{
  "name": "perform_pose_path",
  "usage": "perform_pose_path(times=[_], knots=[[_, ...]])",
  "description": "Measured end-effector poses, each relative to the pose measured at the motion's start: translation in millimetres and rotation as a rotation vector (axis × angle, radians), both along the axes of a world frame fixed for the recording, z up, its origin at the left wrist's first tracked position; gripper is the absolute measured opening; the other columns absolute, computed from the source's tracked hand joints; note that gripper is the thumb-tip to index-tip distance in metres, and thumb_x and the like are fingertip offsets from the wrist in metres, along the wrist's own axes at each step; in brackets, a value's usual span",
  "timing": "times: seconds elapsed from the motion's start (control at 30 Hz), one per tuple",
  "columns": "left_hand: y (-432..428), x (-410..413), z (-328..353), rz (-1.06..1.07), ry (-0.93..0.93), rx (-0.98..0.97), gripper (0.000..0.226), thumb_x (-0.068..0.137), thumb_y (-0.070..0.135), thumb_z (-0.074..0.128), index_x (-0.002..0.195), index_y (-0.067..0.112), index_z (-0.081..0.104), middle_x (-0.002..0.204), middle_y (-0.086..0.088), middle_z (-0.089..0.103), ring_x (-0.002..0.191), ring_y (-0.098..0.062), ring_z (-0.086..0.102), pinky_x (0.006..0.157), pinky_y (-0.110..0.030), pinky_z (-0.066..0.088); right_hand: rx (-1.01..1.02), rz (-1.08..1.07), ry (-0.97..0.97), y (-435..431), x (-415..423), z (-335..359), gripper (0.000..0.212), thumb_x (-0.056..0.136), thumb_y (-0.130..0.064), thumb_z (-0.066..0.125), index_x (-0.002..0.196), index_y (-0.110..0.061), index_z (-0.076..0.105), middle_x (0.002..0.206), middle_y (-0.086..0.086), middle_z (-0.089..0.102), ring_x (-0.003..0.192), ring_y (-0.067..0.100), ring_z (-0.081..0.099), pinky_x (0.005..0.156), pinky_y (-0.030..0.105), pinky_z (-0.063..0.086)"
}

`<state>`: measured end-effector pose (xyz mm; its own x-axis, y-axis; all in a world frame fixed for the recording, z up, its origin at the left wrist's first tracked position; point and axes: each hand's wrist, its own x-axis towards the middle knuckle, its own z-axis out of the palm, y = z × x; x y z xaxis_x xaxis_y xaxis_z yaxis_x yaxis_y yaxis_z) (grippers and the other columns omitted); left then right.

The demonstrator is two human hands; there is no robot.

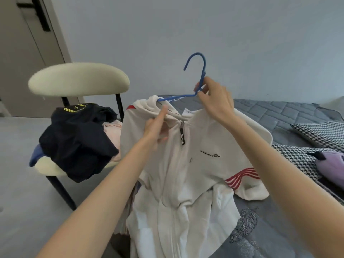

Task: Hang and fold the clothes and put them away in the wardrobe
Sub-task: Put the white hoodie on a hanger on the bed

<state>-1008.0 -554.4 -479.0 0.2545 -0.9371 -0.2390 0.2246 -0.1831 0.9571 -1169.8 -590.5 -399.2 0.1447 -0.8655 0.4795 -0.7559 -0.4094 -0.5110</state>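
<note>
A white zip-up jacket (195, 161) with red stripes on the sleeves hangs in front of me, its lower part draped over the bed edge. A blue hanger (200, 71) sits partly inside its collar, hook pointing up. My right hand (216, 101) pinches the hanger just below the hook. My left hand (156, 127) holds the collar by the zip, with its index finger stretched toward the hanger's left arm.
A cream chair (78, 81) at the left carries a pile of clothes, with a dark navy garment (78, 142) on top. The grey quilted bed (275, 116) lies to the right with houndstooth pillows (320, 133) and a purple plush toy (331, 162). A door (24, 58) stands back left.
</note>
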Motion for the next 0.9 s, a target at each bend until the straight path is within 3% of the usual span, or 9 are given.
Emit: perform_pose_path(times=[0.13, 0.2, 0.27, 0.43, 0.53, 0.63, 0.73, 0.83, 0.9], knots=[[8, -7, 9, 0.096, 0.035, -0.046, 0.016, 0.094, 0.023, 0.052, 0.079, 0.019, 0.058, 0.073, 0.000, 0.059, 0.061, -0.011, 0.058, 0.047, -0.015, 0.047, 0.253, 0.268, -0.040, 33, -9, 10, 0.022, 0.087, -0.008, 0.047, 0.085, -0.024, 0.062, 0.082, 0.004, 0.058, 0.073, 0.017, 0.055, 0.072, 0.031, 0.045], [15, -11, 7, 0.109, -0.006, -0.061, 0.017, 0.094, 0.017, 0.047, 0.081, 0.017, 0.057, 0.075, -0.003, 0.059, 0.062, -0.016, 0.057, 0.053, -0.022, 0.047, 0.472, 0.417, -0.107, 44, -17, 9, 0.025, 0.091, -0.003, 0.047, 0.083, -0.020, 0.064, 0.079, 0.000, 0.058, 0.062, 0.003, 0.052, 0.063, 0.018, 0.045], [24, -17, 7, 0.086, -0.048, -0.079, 0.020, 0.094, 0.015, 0.042, 0.082, 0.017, 0.058, 0.079, -0.006, 0.061, 0.067, -0.021, 0.058, 0.059, -0.028, 0.047, 0.670, 0.521, -0.107, 49, -28, 5, 0.019, 0.095, -0.009, 0.053, 0.085, -0.019, 0.065, 0.072, -0.008, 0.055, 0.056, 0.001, 0.048, 0.058, 0.015, 0.041], [45, -37, -3, -0.045, -0.296, -0.173, 0.020, 0.094, 0.022, 0.040, 0.084, 0.014, 0.056, 0.085, -0.010, 0.058, 0.080, -0.023, 0.055, 0.072, -0.040, 0.049, 0.935, 0.468, -0.346, 53, -41, -27, 0.014, 0.098, -0.014, 0.053, 0.088, -0.010, 0.063, 0.072, 0.005, 0.047, 0.061, 0.018, 0.049, 0.080, 0.042, 0.058], [61, -45, -9, -0.084, -0.380, -0.187, 0.021, 0.096, 0.024, 0.042, 0.091, 0.011, 0.058, 0.090, -0.013, 0.062, 0.088, -0.027, 0.061, 0.087, -0.051, 0.049, 0.781, 0.249, -0.489, 55, -40, -45, 0.014, 0.096, -0.011, 0.054, 0.083, -0.012, 0.059, 0.066, 0.004, 0.043, 0.049, 0.011, 0.045, 0.060, 0.033, 0.061], [82, -46, -24, -0.085, -0.423, -0.170, 0.021, 0.098, 0.025, 0.044, 0.086, 0.014, 0.058, 0.094, -0.016, 0.065, 0.091, -0.034, 0.065, 0.083, -0.051, 0.054, 0.549, 0.042, -0.596, 48, -46, -48, 0.021, 0.096, -0.008, 0.050, 0.077, -0.016, 0.057, 0.063, 0.002, 0.042, 0.050, 0.010, 0.040, 0.044, 0.022, 0.042], [97, -45, -32, -0.117, -0.337, -0.112, 0.020, 0.098, 0.025, 0.045, 0.084, 0.018, 0.057, 0.085, -0.011, 0.064, 0.071, -0.023, 0.065, 0.066, -0.040, 0.058, 0.382, -0.004, -0.643, 46, -52, -38, 0.023, 0.096, -0.010, 0.047, 0.077, -0.020, 0.056, 0.062, 0.000, 0.045, 0.053, 0.014, 0.040, 0.050, 0.026, 0.035], [92, -45, -20, -0.152, -0.308, -0.067, 0.019, 0.095, 0.023, 0.046, 0.082, 0.014, 0.057, 0.071, -0.005, 0.064, 0.061, -0.020, 0.059, 0.065, -0.037, 0.057, 0.204, 0.033, -0.523, 54, -47, -24, 0.023, 0.096, -0.020, 0.045, 0.079, -0.030, 0.056, 0.069, -0.008, 0.052, 0.064, 0.010, 0.047, 0.065, 0.030, 0.039], [87, -43, -8, -0.161, -0.343, -0.052, 0.017, 0.092, 0.025, 0.051, 0.083, 0.013, 0.059, 0.075, -0.004, 0.064, 0.061, -0.018, 0.056, 0.065, -0.035, 0.057, 0.120, 0.042, -0.413, 61, -45, -15, 0.020, 0.097, -0.030, 0.042, 0.083, -0.034, 0.057, 0.075, -0.015, 0.055, 0.073, 0.008, 0.052, 0.069, 0.031, 0.040]])
